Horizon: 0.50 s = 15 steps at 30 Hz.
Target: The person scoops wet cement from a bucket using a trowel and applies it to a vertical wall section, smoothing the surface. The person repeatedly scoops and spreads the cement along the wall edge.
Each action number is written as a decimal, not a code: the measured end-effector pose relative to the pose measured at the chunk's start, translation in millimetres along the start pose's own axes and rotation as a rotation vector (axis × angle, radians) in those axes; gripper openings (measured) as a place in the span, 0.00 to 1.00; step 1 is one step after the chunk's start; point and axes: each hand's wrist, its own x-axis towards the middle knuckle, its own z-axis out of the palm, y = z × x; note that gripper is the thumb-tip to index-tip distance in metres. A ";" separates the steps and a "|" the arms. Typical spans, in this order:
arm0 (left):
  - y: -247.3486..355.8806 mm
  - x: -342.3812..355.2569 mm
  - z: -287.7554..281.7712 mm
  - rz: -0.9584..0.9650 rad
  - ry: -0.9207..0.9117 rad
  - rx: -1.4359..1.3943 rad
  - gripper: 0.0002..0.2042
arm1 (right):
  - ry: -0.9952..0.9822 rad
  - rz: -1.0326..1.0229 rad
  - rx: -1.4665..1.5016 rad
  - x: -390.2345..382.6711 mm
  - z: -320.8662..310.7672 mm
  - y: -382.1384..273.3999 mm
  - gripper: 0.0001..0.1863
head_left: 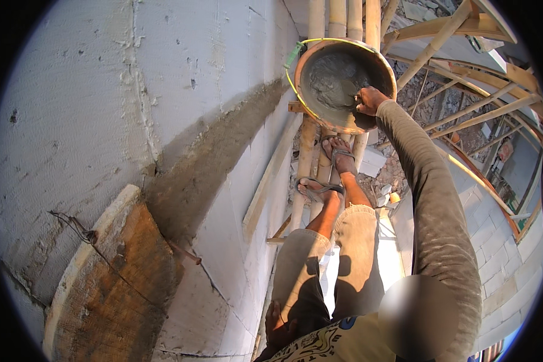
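Observation:
My right hand (371, 101) reaches into a round bucket (312, 114) of wet grey mortar (330, 81), fingers closed at its right side; what they grip is hidden. The bucket, with a yellow-green handle, sits on bamboo poles (338, 18), where my sandalled feet (338, 154) also stand. My left hand (277, 323) is low at the bottom edge beside my leg, in shadow, its fingers hard to make out. A dark band of damp mortar (193, 169) runs diagonally along the white block wall (78, 108) on the left.
A weathered curved board (108, 277) with wire leans at the lower left, and a narrow batten (271, 175) lies along the wall. At the right are bamboo scaffolding (440, 54) and rubble (380, 169) below the poles, with pale blockwork (507, 277) farther down.

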 end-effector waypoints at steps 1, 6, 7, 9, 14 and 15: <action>0.2 -2.1 3.1 -0.007 0.000 0.005 0.41 | -0.022 -0.004 0.012 -2.2 -1.6 -1.2 0.19; -2.2 -1.5 5.7 0.018 0.026 0.013 0.41 | -0.138 0.193 0.289 -37.7 -31.3 -18.4 0.21; -2.6 -1.0 5.6 0.026 0.032 0.013 0.41 | -0.116 0.164 0.338 -46.2 -34.8 -19.3 0.22; -4.4 0.1 6.6 0.050 0.043 0.019 0.41 | -0.110 0.163 0.456 -56.2 -31.6 -10.1 0.21; -11.0 6.2 11.0 0.125 0.097 0.046 0.41 | -0.025 0.113 0.639 -83.3 -16.7 0.3 0.18; -12.0 5.4 13.9 0.148 0.111 0.049 0.41 | 0.002 0.090 0.638 -92.6 -11.8 2.5 0.18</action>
